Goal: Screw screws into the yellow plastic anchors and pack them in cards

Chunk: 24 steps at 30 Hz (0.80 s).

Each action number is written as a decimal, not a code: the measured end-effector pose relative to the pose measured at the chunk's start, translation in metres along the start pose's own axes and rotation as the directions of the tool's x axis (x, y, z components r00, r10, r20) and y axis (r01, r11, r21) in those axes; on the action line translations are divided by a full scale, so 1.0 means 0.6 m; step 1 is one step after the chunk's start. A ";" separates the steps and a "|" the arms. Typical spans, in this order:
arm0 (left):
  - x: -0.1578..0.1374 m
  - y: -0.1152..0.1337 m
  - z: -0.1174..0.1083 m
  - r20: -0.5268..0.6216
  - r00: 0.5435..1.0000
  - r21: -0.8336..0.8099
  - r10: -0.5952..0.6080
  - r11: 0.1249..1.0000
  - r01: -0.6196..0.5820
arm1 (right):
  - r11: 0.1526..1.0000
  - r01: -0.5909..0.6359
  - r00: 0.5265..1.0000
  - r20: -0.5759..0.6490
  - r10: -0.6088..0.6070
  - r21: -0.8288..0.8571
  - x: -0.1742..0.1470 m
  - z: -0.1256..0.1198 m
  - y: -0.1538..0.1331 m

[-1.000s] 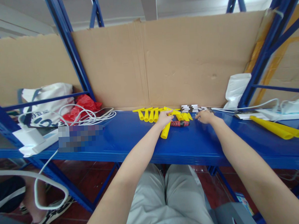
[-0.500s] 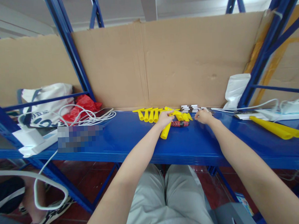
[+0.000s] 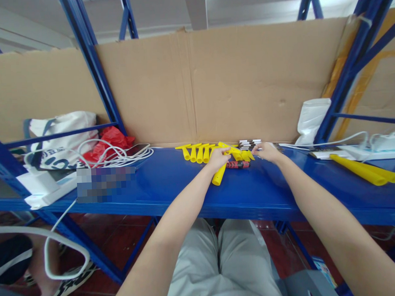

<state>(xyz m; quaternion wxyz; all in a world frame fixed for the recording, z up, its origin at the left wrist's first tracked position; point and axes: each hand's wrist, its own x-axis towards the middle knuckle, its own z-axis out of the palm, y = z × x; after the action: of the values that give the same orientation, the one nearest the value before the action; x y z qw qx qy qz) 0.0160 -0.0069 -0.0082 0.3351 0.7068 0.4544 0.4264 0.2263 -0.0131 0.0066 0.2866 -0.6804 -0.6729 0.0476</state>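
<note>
My left hand (image 3: 219, 156) is closed around a yellow plastic piece with a hollow tube handle (image 3: 219, 175), the tube's end pointing toward me. To its left, several yellow pieces with tube handles (image 3: 199, 154) lie in a row. Small yellow parts (image 3: 246, 155) sit between my hands. My right hand (image 3: 265, 151) is at their right edge, fingers drawn together; whatever they hold is too small to make out. Just below the parts lies a red and black tool handle (image 3: 238, 164). A stack of white and dark strips (image 3: 249, 143) is behind.
Two long yellow tubes (image 3: 362, 170) lie on the blue shelf (image 3: 173, 184) at the right, near a white power strip (image 3: 364, 151). White cables (image 3: 132, 156), a red bag (image 3: 110, 141) and a cloth bag (image 3: 66, 136) are at the left. Cardboard (image 3: 240, 85) stands behind.
My right hand has shifted slightly left, toward the small yellow parts, its fingers reaching further out. My left hand keeps hold of the yellow piece in nearly the same place.
</note>
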 end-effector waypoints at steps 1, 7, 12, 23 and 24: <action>0.000 0.000 0.000 0.000 1.000 0.012 0.011 1.000 -0.011 | 0.994 0.022 0.999 -0.034 -0.018 0.103 -0.002 0.000 -0.009; -0.007 0.013 0.000 0.031 0.993 0.108 0.113 0.987 -0.116 | 0.870 0.089 0.995 -0.007 -0.098 0.484 -0.014 0.010 -0.055; -0.015 0.028 0.001 0.065 0.975 0.177 0.211 0.959 -0.220 | 0.842 0.050 0.998 0.015 -0.069 0.538 -0.013 0.019 -0.061; -0.012 0.022 0.005 0.087 0.960 0.236 0.265 0.931 -0.279 | 0.850 0.042 0.998 0.021 -0.063 0.524 -0.019 0.018 -0.068; -0.012 0.022 0.005 0.086 0.960 0.241 0.268 0.929 -0.281 | 0.851 0.044 0.998 0.021 -0.064 0.523 -0.020 0.017 -0.068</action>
<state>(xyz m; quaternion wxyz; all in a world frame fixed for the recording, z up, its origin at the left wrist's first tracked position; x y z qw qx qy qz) 0.0217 -0.0187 -0.0001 0.1919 0.8108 0.3926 0.3895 0.1840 -0.0238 0.0127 0.4490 -0.5570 -0.6588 0.2328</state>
